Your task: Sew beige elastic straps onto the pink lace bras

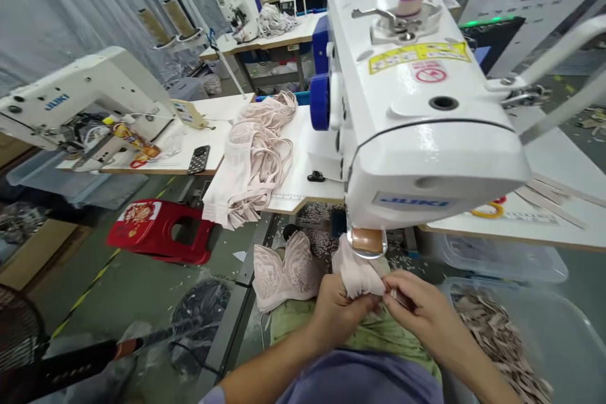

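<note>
Both my hands hold a piece of pale pink fabric (357, 271) just below the head of a white Juki sewing machine (416, 113). My left hand (338, 312) is closed on the fabric from the left. My right hand (421, 309) pinches its right edge. A pale pink lace bra (284, 271) hangs over my lap to the left of my left hand. A green cloth (379, 334) lies across my lap under both hands.
A pile of pink bras and straps (255, 158) lies on the white table (544, 227). A bin of fabric scraps (497, 334) stands at right. A red stool (161, 230), another Juki machine (80, 91), a phone (199, 159) and yellow scissors (487, 209) are nearby.
</note>
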A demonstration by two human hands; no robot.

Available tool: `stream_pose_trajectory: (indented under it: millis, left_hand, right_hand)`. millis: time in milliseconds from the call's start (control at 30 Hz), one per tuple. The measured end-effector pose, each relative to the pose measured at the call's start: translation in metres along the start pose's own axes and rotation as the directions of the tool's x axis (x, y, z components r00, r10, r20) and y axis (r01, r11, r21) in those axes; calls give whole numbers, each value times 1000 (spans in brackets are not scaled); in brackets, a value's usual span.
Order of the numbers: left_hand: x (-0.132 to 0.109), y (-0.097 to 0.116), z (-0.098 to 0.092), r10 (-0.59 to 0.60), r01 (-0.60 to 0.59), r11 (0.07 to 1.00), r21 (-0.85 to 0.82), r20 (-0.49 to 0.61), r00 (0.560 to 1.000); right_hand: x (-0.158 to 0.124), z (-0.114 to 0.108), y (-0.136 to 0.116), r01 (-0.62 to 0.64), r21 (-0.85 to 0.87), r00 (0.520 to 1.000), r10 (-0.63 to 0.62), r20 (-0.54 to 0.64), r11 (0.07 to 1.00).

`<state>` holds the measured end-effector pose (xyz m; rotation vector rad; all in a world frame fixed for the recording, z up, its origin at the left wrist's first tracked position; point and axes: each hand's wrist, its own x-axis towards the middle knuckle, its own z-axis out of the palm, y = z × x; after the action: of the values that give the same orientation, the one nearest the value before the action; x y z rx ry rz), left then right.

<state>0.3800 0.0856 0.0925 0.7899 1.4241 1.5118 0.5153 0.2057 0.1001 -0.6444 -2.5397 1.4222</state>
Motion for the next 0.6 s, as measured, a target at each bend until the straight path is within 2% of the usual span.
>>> stream_pose_trajectory:
  millis: [133, 300, 500, 600]
  left_hand:
    - [6, 20, -2, -70, 69, 996, -49, -35, 997]
    - [7, 38, -10, -180, 178, 983, -43, -38, 983]
    - [8, 35, -14, -202, 208, 976, 65, -91, 975]
    - [11, 39, -17, -190, 195, 971, 135, -47, 981]
  right_hand:
    - [14, -10, -28, 54, 16, 999, -53, -10, 998]
    - [22, -9, -51, 30, 21, 997, -28, -77, 999]
    - [16, 0, -34, -63, 65, 990, 71, -126, 996]
    - [14, 0, -24, -102, 140, 988, 116, -99, 985]
